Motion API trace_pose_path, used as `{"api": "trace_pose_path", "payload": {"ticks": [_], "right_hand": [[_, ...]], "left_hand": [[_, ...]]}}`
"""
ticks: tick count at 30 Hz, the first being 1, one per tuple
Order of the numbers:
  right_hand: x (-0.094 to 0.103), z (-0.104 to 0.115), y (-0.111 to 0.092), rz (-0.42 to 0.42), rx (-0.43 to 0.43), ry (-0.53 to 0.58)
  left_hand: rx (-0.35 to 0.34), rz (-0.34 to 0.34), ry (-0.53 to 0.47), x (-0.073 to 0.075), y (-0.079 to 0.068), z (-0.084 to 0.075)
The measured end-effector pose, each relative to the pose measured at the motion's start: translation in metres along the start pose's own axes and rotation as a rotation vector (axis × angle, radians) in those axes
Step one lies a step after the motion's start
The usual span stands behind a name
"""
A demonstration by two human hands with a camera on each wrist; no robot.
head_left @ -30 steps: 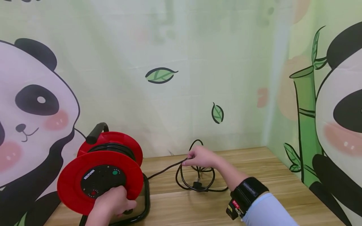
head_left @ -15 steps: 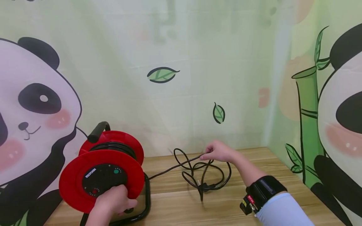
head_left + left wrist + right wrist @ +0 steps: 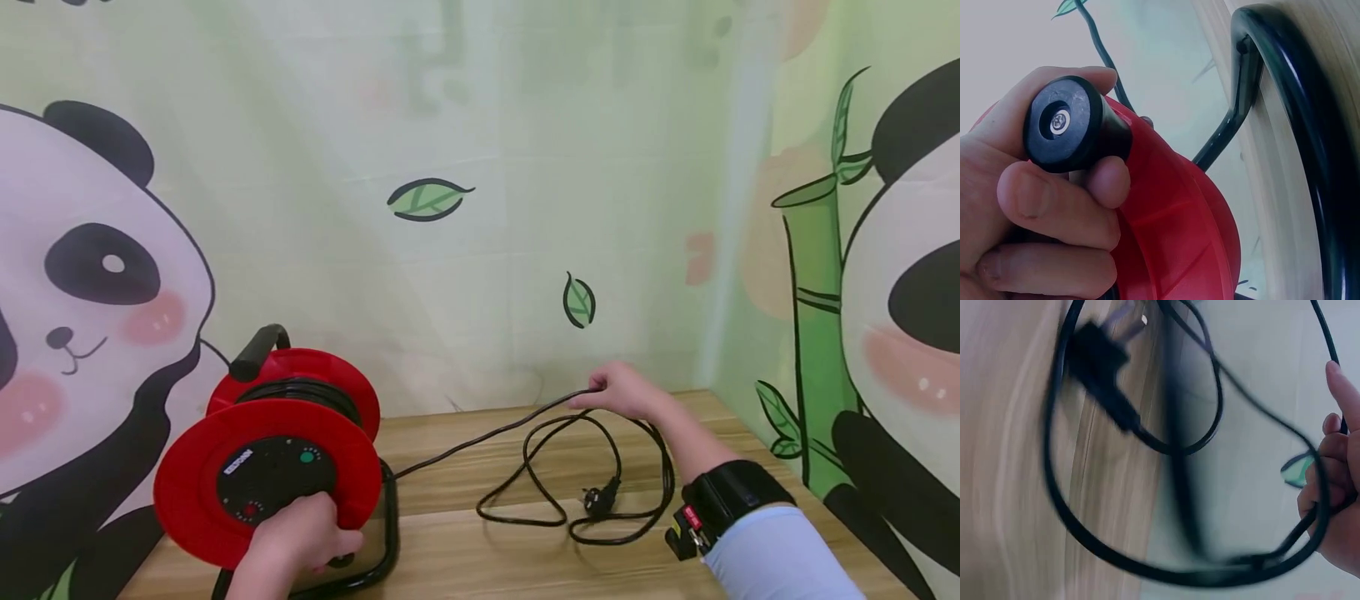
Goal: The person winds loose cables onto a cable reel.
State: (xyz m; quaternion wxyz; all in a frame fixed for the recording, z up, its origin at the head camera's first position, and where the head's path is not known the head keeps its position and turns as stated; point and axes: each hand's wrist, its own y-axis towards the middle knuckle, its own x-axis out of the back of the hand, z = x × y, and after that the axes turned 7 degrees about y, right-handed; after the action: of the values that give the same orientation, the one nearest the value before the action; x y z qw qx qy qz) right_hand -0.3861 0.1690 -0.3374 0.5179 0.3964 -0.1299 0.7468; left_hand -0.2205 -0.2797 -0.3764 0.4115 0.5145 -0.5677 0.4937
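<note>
A red cable reel with black cable wound on it stands at the left of the table. My left hand is at the lower part of its front disc. In the left wrist view the fingers curl round a black winding knob. My right hand pinches the power cord above the table, right of the reel. From the reel the cord slopes up to the fingers, and loose loops hang below them. A black plug sits among the loops; the right wrist view shows it blurred.
The reel's black tube stand reaches the wooden table. Its carrying handle rises at the back. Behind the table hangs a cloth backdrop printed with pandas, leaves and bamboo.
My right hand has moved to the right along with the cord, and the stretch from the reel is longer. Loops and plug have shifted right. The left hand stays at the reel.
</note>
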Motion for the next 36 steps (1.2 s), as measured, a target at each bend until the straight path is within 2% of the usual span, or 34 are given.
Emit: {"api": "trace_pose_path", "payload": {"ticks": [6,23,30,36], "right_hand": [[0.011,-0.009,-0.006,-0.063,0.000,-0.019],[0.011,-0.009,-0.009,-0.062,-0.037,-0.017],[0.008,-0.008,-0.010,-0.055,-0.051,0.016],[0.001,-0.006,-0.007,-0.038,-0.043,0.008]], "left_hand": [[0.001,0.003,-0.011,0.000,0.000,0.001],[-0.009,-0.018,-0.052,-0.003,-0.001,0.004],[0.013,0.034,-0.103,-0.001,-0.001,0.005],[0.033,0.075,-0.130,-0.003,0.002,0.014]]}}
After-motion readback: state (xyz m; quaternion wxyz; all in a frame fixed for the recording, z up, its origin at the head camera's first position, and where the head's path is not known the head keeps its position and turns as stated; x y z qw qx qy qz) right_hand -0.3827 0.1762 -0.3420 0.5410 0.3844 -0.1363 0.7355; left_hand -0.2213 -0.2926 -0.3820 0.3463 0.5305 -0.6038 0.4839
